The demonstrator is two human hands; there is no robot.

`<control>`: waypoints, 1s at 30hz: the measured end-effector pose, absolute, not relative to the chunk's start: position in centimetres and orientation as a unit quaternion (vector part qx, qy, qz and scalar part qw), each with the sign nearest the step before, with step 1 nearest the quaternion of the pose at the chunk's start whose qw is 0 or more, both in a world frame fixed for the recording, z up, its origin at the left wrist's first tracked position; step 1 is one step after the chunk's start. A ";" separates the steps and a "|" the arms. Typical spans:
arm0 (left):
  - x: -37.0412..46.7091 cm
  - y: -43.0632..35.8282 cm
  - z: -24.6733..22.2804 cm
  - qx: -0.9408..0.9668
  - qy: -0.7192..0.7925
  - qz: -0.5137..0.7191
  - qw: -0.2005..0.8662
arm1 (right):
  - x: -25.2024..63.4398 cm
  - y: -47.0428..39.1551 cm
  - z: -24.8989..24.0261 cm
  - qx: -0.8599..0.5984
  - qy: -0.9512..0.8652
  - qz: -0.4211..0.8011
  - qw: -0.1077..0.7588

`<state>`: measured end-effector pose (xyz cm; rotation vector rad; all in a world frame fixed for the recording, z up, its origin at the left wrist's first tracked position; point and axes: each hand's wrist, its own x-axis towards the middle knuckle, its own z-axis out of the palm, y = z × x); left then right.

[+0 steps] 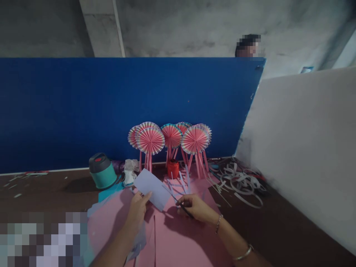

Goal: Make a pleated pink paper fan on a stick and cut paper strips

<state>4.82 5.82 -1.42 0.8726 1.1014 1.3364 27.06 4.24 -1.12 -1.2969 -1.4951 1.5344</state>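
A pale lavender sheet of paper (152, 189) is gripped at its lower left edge by my left hand (139, 207), thumb on top. My right hand (194, 207) is closed round the dark handles of a pair of scissors (172, 195), whose blades point up and left at the sheet's right edge. Whether the blades are parted is too small to tell. Beneath both hands lie large pink sheets (183, 241). Narrow pale strips (183, 181) lie just beyond the scissors, near a small red container (172, 169).
Pink pleated paper rosettes (150, 141) on pink legs stand against a blue partition (83, 104). A teal and grey container (102, 172) sits at the left. Curled paper strips (241, 181) are heaped at the right. A person's head shows above the partition.
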 end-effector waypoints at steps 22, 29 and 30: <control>5.8 5.0 -0.9 0.450 0.369 0.522 0.624 | 26.2 3.7 -1.0 -0.452 -0.574 0.595 0.335; 5.9 4.5 0.0 0.442 0.391 0.509 0.627 | 26.2 4.0 -1.6 -0.458 -0.572 0.590 0.340; 5.9 4.5 0.0 0.442 0.393 0.506 0.628 | 26.2 4.0 -1.6 -0.459 -0.574 0.587 0.340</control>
